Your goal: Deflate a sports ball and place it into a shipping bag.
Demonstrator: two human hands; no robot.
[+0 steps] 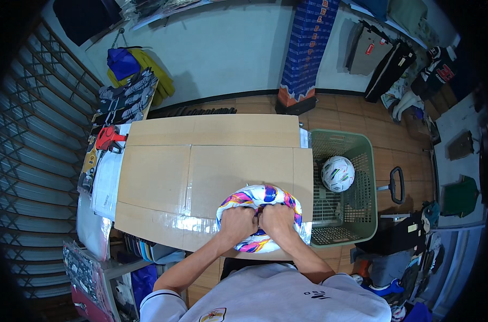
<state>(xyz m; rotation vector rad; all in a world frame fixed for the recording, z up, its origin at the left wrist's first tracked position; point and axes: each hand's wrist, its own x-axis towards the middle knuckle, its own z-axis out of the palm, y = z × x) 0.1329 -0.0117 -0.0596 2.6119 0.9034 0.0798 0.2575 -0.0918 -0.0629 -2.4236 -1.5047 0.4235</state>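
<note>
A deflated, dented ball [268, 194] with white, pink, purple and orange panels lies on the cardboard-covered table [155, 173], close to my body. Both my left hand [239, 222] and my right hand [276, 220] are closed into fists and press side by side into the sunken middle of the ball. The raised rim of the ball curves around them. The fingers are curled under, so whether they grip any of its skin is hidden. A round white ball [338, 174] with coloured marks rests in the green plastic basket [370, 181] to the right of the table.
At the table's left end lie a red tape dispenser [109, 138] and white plastic packets [109, 181]. Folded clothes [127, 96] are stacked beyond them. A black pump-like handle [397, 185] stands right of the basket. A blue wrapped pillar [304, 52] rises behind the table.
</note>
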